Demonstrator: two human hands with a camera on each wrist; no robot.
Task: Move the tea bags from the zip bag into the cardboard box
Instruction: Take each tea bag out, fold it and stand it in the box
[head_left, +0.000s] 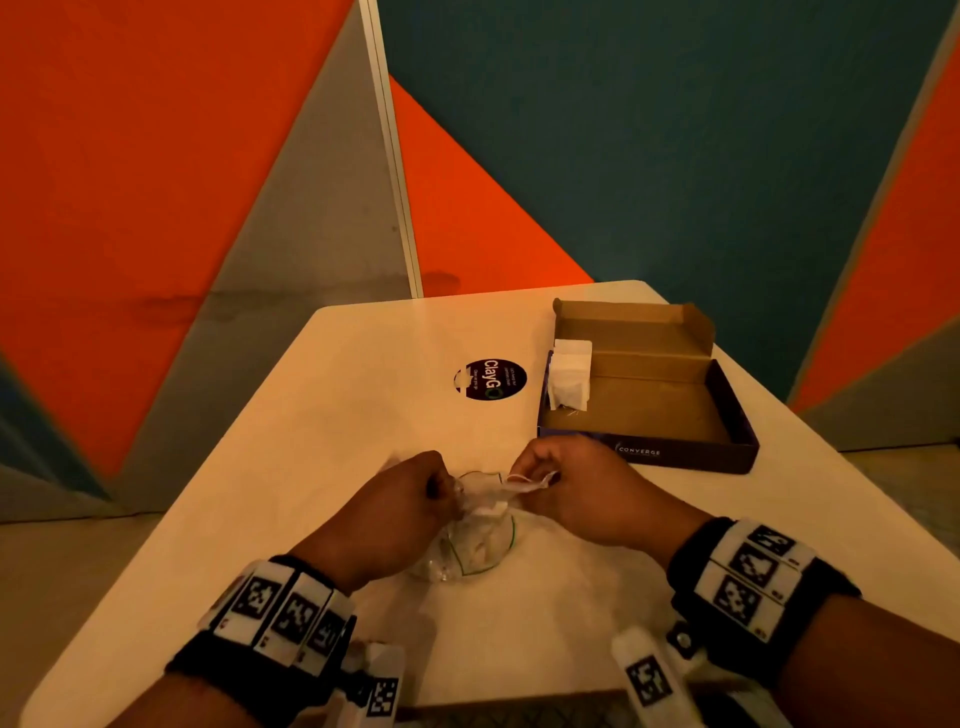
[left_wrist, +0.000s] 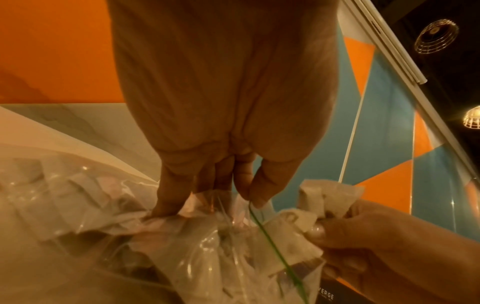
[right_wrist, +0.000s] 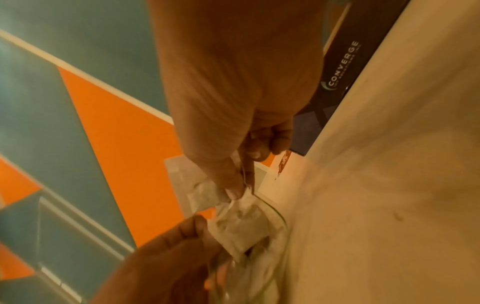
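Observation:
A clear zip bag (head_left: 470, 545) with a green seal line lies on the white table (head_left: 363, 415), with several tea bags inside it (left_wrist: 78, 195). My left hand (head_left: 415, 493) pinches the bag's open mouth (left_wrist: 221, 197). My right hand (head_left: 561, 483) pinches white tea bags (head_left: 530, 480) at the bag's mouth, also seen in the wrist views (left_wrist: 327, 201) (right_wrist: 241, 224). The open cardboard box (head_left: 654, 447), dark outside with "CONVERGE" on its front, stands beyond my right hand. A few white tea bags (head_left: 570, 375) stand at its left end.
A round dark "ClayGo" sticker (head_left: 490, 380) is on the table left of the box. Orange, teal and grey wall panels (head_left: 208, 156) rise right behind the table's far edge. The box's lid (head_left: 634, 322) stands open at the back.

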